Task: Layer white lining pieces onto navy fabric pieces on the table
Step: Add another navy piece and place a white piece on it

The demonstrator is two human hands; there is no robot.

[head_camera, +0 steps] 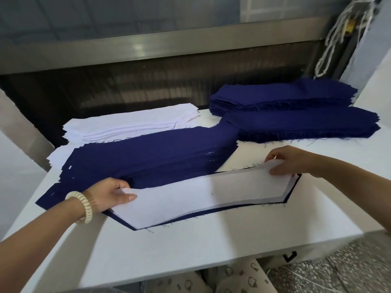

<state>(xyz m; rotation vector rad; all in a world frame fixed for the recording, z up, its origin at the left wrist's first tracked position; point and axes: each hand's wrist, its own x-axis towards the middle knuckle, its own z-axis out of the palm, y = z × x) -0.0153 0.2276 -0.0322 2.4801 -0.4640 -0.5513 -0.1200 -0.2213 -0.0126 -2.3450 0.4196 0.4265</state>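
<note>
A long white lining piece (196,197) lies over a navy fabric piece (211,212) near the front of the white table (211,250); a thin navy border shows along its near edge and right end. My left hand (110,195) pinches the lining's left end between thumb and fingers. My right hand (287,159) pinches the right end, which is lifted slightly off the navy piece.
A fanned stack of navy pieces (148,153) sits just behind the lining. Stacks of white lining (127,125) lie at the back left, two navy stacks (296,115) at the back right. A metal machine housing (169,49) runs behind the table. Cords (338,34) hang at right.
</note>
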